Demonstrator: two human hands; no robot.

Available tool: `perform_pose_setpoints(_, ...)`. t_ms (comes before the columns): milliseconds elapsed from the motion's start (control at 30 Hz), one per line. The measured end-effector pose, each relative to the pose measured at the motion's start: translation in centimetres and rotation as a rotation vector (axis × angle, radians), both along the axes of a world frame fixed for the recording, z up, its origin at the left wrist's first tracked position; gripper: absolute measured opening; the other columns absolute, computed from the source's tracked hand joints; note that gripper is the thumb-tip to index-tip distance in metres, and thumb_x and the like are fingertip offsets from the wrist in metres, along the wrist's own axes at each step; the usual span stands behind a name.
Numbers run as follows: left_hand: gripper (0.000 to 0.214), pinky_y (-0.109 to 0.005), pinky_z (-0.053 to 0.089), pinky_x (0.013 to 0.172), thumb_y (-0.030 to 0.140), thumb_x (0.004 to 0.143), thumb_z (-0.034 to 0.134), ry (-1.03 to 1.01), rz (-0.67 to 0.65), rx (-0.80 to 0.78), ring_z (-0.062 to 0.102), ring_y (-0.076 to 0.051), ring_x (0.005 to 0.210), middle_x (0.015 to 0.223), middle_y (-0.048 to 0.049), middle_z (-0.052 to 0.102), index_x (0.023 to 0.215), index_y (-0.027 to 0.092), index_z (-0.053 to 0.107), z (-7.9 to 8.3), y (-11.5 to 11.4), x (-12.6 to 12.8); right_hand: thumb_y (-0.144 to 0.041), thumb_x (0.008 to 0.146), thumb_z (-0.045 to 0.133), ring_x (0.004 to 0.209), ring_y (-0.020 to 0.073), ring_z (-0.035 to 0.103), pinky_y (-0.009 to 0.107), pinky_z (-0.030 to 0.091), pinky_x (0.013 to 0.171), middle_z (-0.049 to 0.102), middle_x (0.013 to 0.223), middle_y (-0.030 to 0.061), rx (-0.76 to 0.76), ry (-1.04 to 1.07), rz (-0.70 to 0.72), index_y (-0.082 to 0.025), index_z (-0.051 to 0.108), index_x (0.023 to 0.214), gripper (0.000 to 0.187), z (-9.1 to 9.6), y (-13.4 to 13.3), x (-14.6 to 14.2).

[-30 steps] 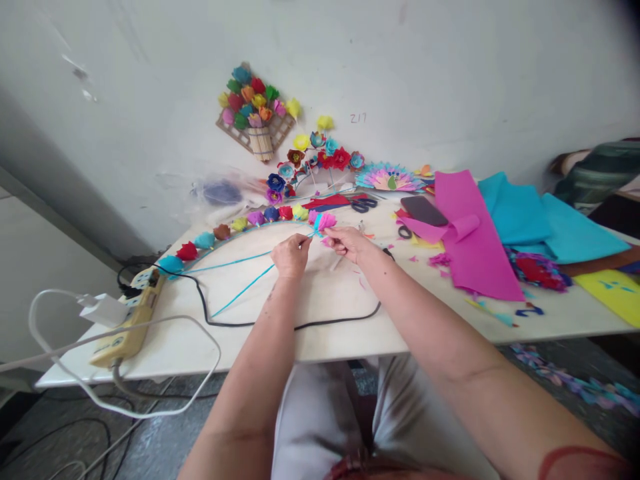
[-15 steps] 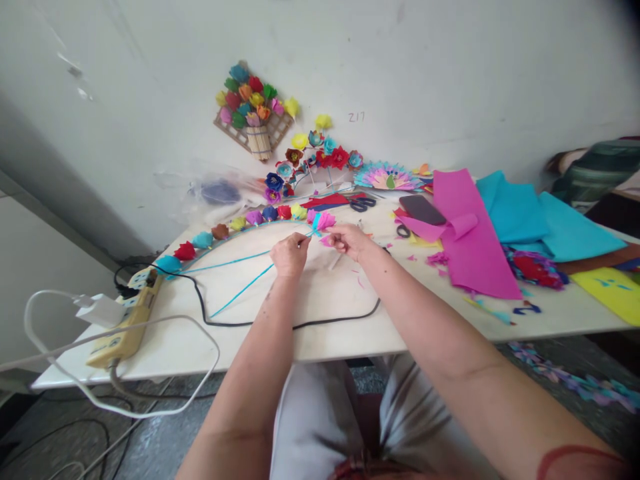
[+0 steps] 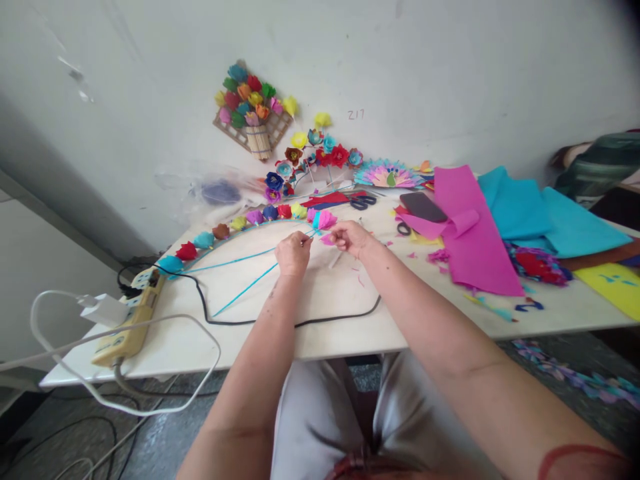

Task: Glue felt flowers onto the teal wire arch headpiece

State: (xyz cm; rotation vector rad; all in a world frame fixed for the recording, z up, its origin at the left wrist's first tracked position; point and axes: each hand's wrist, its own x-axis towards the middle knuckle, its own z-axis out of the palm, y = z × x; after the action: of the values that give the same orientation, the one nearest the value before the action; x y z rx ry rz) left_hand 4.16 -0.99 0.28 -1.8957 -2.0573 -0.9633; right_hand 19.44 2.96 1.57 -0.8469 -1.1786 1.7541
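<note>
Currently clamps, between left-hand thumb and forefinger, part of the turquoise stem; left hand (image 3: 293,255), turquoise stem (image 3: 245,290). Curls the remaining left fingers into the palm. Holds the right hand (image 3: 353,240) just beside, thumb and forefinger close together near the lower edge of the pink flower (image 3: 327,220). Cannot tell whether actually closed on the small pink piece (image 3: 327,239) below that flower.

Locates the pink flower ahead of both sets of fingertips, at the right end of an arched flower row (image 3: 255,217). Runs, from there leftward, through yellow, red, dark blue, purple and brown heads to turquoise at the far left. Shows two turquoise lengths fanning out to the left of the left hand, above the table (image 3: 345,337).

Farther out, to the left: black cord (image 3: 253,324) and yellowish power strip (image 3: 129,333), with white adapter plugged in. To the right: dark phone (image 3: 423,207), magenta sheet (image 3: 483,240), folded turquoise sheets (image 3: 575,220) and yellow sheet (image 3: 611,288). To the rear: dark-handled scissors (image 3: 363,202) and, against the wall, tulip bouquet on a lattice (image 3: 257,141).
</note>
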Motion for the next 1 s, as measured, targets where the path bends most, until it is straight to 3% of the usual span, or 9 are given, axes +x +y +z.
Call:
perform_pose_setpoints(233, 0.015, -0.024, 0.035, 0.064, 0.033, 0.074, 0.05, 0.005, -0.002, 0.019, 0.056, -0.014, 0.076, 0.084, -0.0015, 0.063, 0.079, 0.023, 0.06, 0.0, -0.2, 0.4, -0.012, 0.054, 0.046, 0.032, 0.0037, 0.027, 0.018, 0.016, 0.032, 0.046, 0.041, -0.0021, -0.029, 0.03, 0.02, -0.014, 0.044, 0.052, 0.003, -0.4, 0.3, 0.2)
perform_pose_setpoints(400, 0.015, -0.024, 0.035, 0.065, 0.032, 0.075, 0.049, -0.007, 0.008, -0.017, 0.056, -0.014, 0.076, 0.083, -0.0018, 0.063, 0.081, 0.023, 0.059, -0.1, 0.0, 0.2, -0.012, 0.054, 0.048, 0.031, 0.0031, 0.025, 0.019, 0.013, 0.032, 0.044, 0.039, -0.0021, -0.026, -0.152, -0.122, -0.014, 0.045, 0.05, 0.005, -0.2, 0.2, 0.2)
perform_pose_setpoints(500, 0.016, -0.024, 0.036, 0.066, 0.033, 0.075, 0.048, -0.014, 0.018, -0.025, 0.057, -0.014, 0.076, 0.081, -0.0017, 0.064, 0.08, 0.023, 0.059, -0.1, 0.1, 0.1, -0.012, 0.055, 0.05, 0.031, 0.0052, 0.03, 0.02, 0.018, 0.033, 0.046, 0.039, -0.0008, 0.115, -0.425, -0.289, -0.013, 0.053, 0.055, 0.003, 0.3, 0.3, 0.5)
perform_pose_setpoints(567, 0.016, -0.023, 0.036, 0.067, 0.033, 0.075, 0.049, -0.026, 0.019, -0.027, 0.057, -0.014, 0.076, 0.081, -0.0015, 0.065, 0.081, 0.024, 0.06, -0.1, 0.2, 0.1, -0.012, 0.057, 0.05, 0.038, 0.0096, 0.042, 0.022, 0.028, 0.038, 0.052, 0.044, 0.0023, 0.24, -0.696, -0.384, -0.013, 0.058, 0.058, 0.008, 0.6, 0.4, 1.0)
perform_pose_setpoints(633, 0.017, -0.023, 0.036, 0.067, 0.032, 0.075, 0.049, -0.039, 0.013, -0.032, 0.057, -0.014, 0.078, 0.083, -0.0014, 0.065, 0.084, 0.025, 0.061, -0.2, 0.2, 0.1, -0.012, 0.058, 0.05, 0.057, 0.0168, 0.055, 0.025, 0.037, 0.05, 0.06, 0.058, 0.0062, 0.362, -0.997, -0.455, -0.014, 0.062, 0.064, 0.014, 1.2, 0.5, 1.7)
perform_pose_setpoints(700, 0.019, -0.023, 0.036, 0.068, 0.032, 0.075, 0.048, -0.043, 0.012, -0.048, 0.057, -0.014, 0.08, 0.087, -0.0013, 0.065, 0.087, 0.026, 0.062, -0.3, 0.2, 0.1, -0.014, 0.059, 0.052, 0.079, 0.0235, 0.058, 0.03, 0.04, 0.062, 0.063, 0.078, 0.0094, 0.492, -1.289, -0.539, -0.017, 0.065, 0.076, 0.021, 1.8, 0.4, 2.5)
perform_pose_setpoints(833, 0.022, -0.024, 0.037, 0.067, 0.035, 0.076, 0.047, -0.031, 0.069, -0.111, 0.057, -0.015, 0.084, 0.089, -0.0015, 0.066, 0.088, 0.028, 0.064, -0.1, 0.0, -0.1, -0.018, 0.064, 0.052, 0.093, 0.0279, 0.054, 0.036, 0.04, 0.071, 0.061, 0.096, 0.0138, 0.517, -1.626, -0.457, -0.017, 0.063, 0.091, 0.029, 2.9, -0.1, 4.0)
perform_pose_setpoints(1000, 0.025, -0.026, 0.037, 0.065, 0.04, 0.074, 0.048, -0.019, 0.119, -0.146, 0.058, -0.018, 0.084, 0.086, -0.0035, 0.067, 0.089, 0.03, 0.065, 0.4, -0.4, -0.3, -0.034, 0.063, 0.059, 0.099, 0.0269, 0.051, 0.036, 0.04, 0.076, 0.057, 0.106, 0.0129, 0.407, -1.725, -0.214, -0.021, 0.059, 0.105, 0.044, 3.1, 0.1, 5.2)
